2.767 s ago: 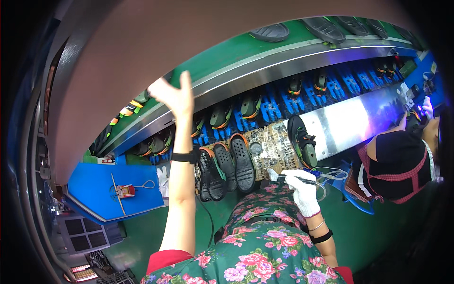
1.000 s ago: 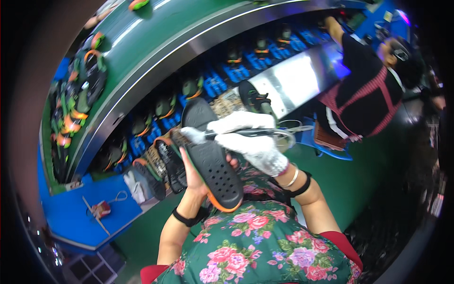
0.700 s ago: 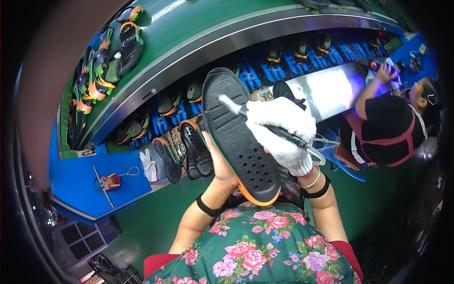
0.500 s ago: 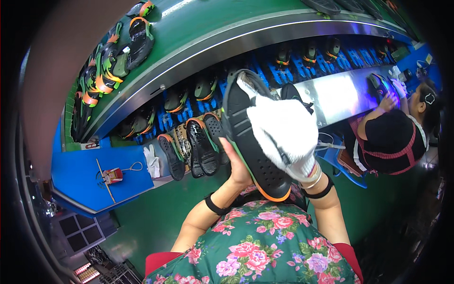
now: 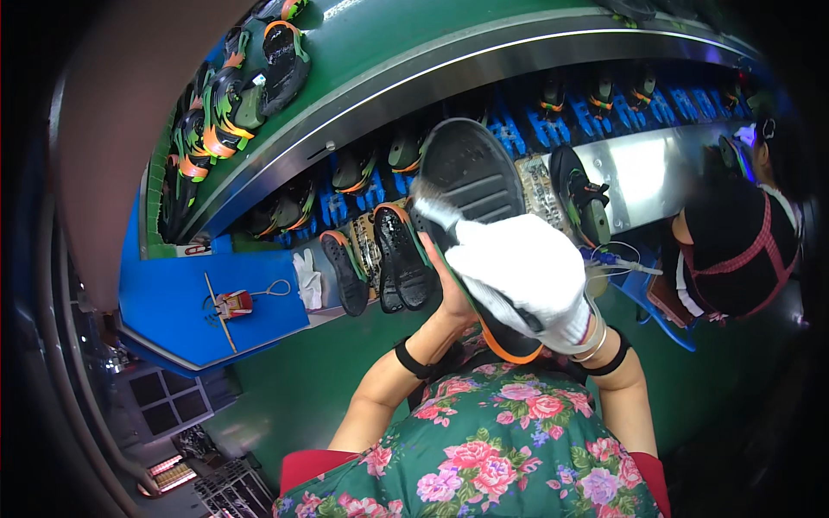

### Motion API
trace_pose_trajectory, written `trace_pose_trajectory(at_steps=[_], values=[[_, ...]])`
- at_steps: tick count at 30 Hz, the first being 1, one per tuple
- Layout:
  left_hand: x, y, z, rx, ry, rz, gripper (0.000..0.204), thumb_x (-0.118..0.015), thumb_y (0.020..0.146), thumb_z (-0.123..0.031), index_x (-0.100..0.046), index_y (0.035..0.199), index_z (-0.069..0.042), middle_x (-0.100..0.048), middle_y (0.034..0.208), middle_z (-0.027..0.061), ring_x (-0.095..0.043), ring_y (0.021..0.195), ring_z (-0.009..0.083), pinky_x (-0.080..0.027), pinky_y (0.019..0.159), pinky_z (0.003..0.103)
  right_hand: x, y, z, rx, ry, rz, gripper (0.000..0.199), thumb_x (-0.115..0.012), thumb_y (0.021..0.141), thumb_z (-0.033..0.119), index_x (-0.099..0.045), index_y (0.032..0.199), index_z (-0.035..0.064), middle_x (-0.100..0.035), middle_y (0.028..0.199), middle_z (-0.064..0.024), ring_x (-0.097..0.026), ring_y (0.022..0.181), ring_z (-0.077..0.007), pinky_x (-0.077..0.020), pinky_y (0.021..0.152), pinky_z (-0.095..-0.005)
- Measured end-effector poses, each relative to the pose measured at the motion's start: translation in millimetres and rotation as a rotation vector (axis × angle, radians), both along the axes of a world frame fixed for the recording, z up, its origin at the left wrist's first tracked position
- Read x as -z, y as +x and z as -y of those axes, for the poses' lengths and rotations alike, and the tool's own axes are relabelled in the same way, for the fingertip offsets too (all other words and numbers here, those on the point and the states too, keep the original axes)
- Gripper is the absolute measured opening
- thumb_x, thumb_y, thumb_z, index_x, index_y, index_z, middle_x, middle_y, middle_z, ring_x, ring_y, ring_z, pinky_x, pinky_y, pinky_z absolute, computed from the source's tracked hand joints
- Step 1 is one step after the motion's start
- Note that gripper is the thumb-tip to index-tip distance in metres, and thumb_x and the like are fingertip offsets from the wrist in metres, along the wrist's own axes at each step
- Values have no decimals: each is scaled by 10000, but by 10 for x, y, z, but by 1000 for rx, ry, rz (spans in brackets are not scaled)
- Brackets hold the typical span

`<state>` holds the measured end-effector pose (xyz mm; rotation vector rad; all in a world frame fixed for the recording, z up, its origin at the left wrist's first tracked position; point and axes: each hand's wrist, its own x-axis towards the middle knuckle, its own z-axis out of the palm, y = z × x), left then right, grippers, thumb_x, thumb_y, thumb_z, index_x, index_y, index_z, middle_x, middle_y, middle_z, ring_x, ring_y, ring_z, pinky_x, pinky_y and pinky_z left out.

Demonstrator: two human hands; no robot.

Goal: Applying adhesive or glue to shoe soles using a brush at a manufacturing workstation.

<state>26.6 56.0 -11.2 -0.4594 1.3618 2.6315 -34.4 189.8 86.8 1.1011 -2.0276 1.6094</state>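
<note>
My left hand [image 5: 455,293], bare, grips the left edge of a black shoe sole [image 5: 473,168] with an orange rim at its near end. The sole is raised in front of me, its grooved and perforated face in view. Over its middle, my right hand [image 5: 527,268] in a white knitted glove is closed round a brush [image 5: 439,210]. The pale bristles touch or hover at the sole's left edge; the glove covers most of the dark handle. Just left of my left hand, wet-looking black soles [image 5: 401,263] and another sole [image 5: 344,272] rest on the bench.
A conveyor [image 5: 354,186] with shoe uppers in blue holders runs behind. Several black-orange shoes [image 5: 226,116] crowd the green upper shelf. At left is a blue table [image 5: 173,293] with a red-and-white container [image 5: 233,304]. A strapped shoe [image 5: 580,194] stands right; a co-worker [image 5: 738,242] sits beyond.
The brush has moved from near the sole's far end down to its left edge. The sole's far end is now more exposed. The whole view has swung left.
</note>
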Motion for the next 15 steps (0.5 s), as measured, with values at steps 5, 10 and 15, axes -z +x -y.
trace_pose_trajectory(at_steps=[5, 10, 15], values=[[34, -161, -59, -266, 180, -161, 871, -127, 1008, -777, -253, 1648, -199, -396, 1625, 65, -395, 1483, 279, -259, 1262, 470, 137, -47, -114, 63, 35, -24, 279, -790, 816, 18, -764, 1094, 41, -751, 1022, -90, -718, 906, -256, -582, 765, -358], [679, 49, 134, -188, -87, -474, 942, -193, 966, -843, -456, 1469, -90, -680, 1215, 84, -644, 1160, 238, -355, 1199, 463, 97, -26, -103, -102, -3, -73, 364, -778, 809, 55, -756, 1172, 77, -743, 1061, -92, -705, 947, -261, -577, 779, -370], [263, -107, 28, -186, 536, -183, 766, -342, 991, -706, -507, 1397, -77, -641, 1256, 74, -630, 1157, 222, -480, 1077, 420, 274, -49, -224, -82, -155, 118, 372, -758, 810, 45, -757, 1179, 87, -749, 1151, -105, -716, 972, -262, -582, 799, -370]])
